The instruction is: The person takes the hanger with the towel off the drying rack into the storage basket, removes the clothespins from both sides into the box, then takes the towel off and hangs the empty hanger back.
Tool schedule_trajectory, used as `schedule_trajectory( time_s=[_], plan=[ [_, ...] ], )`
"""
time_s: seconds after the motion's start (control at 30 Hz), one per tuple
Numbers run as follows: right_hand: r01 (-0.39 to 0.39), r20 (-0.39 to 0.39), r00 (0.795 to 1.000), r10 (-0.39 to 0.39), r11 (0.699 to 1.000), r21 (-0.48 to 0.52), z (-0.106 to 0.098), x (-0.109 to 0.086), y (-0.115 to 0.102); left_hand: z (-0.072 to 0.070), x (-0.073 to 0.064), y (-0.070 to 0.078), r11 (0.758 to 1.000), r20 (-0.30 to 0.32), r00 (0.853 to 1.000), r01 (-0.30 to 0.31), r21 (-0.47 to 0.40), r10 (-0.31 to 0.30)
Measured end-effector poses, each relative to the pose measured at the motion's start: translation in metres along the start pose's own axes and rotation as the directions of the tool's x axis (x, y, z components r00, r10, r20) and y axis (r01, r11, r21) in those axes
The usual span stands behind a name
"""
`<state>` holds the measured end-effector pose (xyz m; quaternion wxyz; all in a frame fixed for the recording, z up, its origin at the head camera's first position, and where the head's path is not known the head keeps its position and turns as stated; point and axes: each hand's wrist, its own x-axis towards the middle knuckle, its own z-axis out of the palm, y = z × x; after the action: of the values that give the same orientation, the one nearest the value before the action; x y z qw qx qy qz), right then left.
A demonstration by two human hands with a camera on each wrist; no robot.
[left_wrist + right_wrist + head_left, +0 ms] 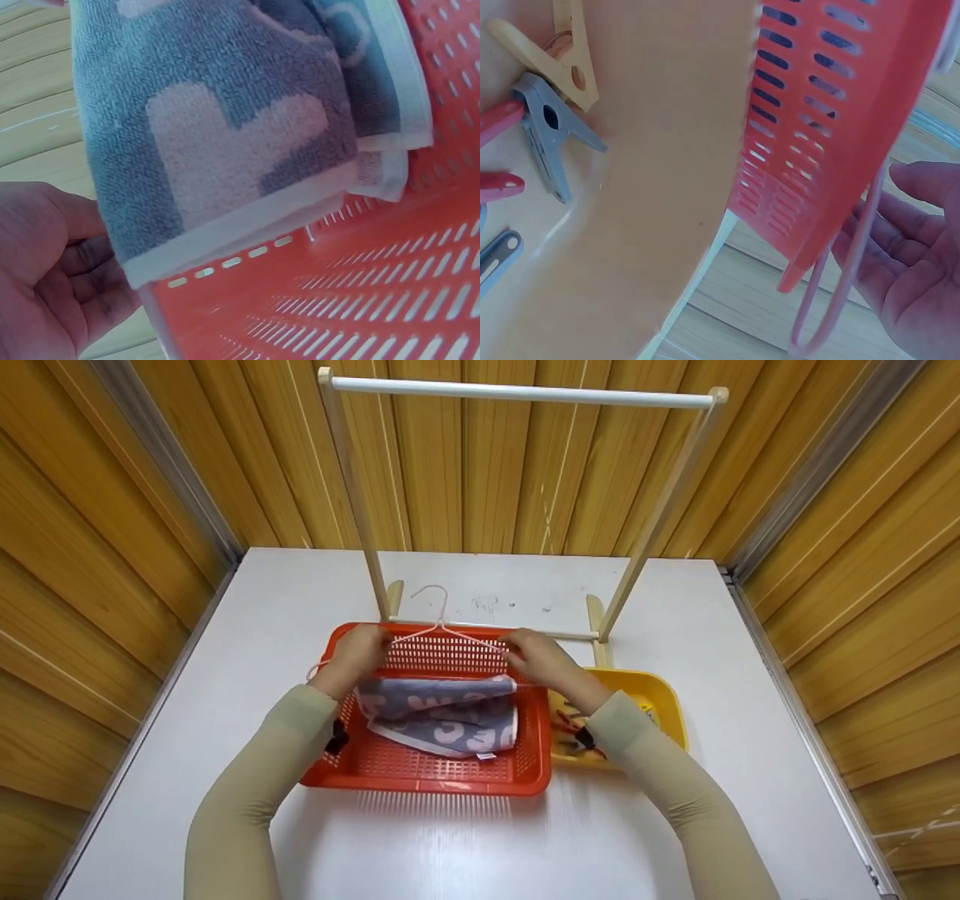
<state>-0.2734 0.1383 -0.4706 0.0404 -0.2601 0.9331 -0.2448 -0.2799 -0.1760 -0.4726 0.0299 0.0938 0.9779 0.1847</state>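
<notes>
A pale pink clothes hanger (442,624) is held above the red basket, its hook pointing up and away. My left hand (358,654) grips the hanger's left arm; in the left wrist view the left hand (56,274) has curled fingers partly hidden behind cloth. On the other side my right hand (541,654) holds the hanger's right arm, and the right wrist view shows its looped pink end (847,281) by the fingers. A grey-blue towel (442,720) with pink letters and pale edging hangs folded below, seemingly over the hanger's lower bar.
The perforated red basket (427,786) stands under the towel. To its right is a yellow tray (673,701) with several clothespins, a grey clothespin (551,124) among them. Behind stands a wooden rack with a white top bar (525,392). Wood-patterned panels enclose the white table (465,847).
</notes>
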Motion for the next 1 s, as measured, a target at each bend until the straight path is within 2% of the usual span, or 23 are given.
schedule_trajectory(
  time_s=[0.23, 0.4, 0.53, 0.77, 1.0],
  plan=[
    [0.003, -0.02, 1.0, -0.003, 1.0, 0.001, -0.004, -0.004, 0.0, -0.004, -0.003, -0.002, 0.999, -0.055, 0.998, -0.039, 0.01, 0.04],
    [-0.005, 0.006, 1.0, 0.004, 1.0, 0.017, -0.002, -0.005, 0.0, -0.007, -0.01, 0.0, 0.999, -0.091, 0.995, -0.035, -0.037, 0.032],
    [-0.023, 0.006, 1.0, 0.023, 0.999, 0.033, -0.002, -0.005, -0.002, -0.009, -0.015, 0.004, 0.996, -0.143, 0.988, -0.063, -0.071, 0.052],
    [-0.018, -0.046, 0.999, 0.022, 0.997, 0.078, -0.002, -0.002, -0.004, -0.012, -0.022, 0.009, 0.989, -0.231, 0.969, -0.115, -0.091, 0.092],
    [0.033, -0.121, 0.992, -0.023, 0.996, 0.085, 0.005, -0.005, -0.001, -0.012, -0.028, 0.009, 0.989, -0.23, 0.97, -0.108, -0.105, 0.081]
  ],
)
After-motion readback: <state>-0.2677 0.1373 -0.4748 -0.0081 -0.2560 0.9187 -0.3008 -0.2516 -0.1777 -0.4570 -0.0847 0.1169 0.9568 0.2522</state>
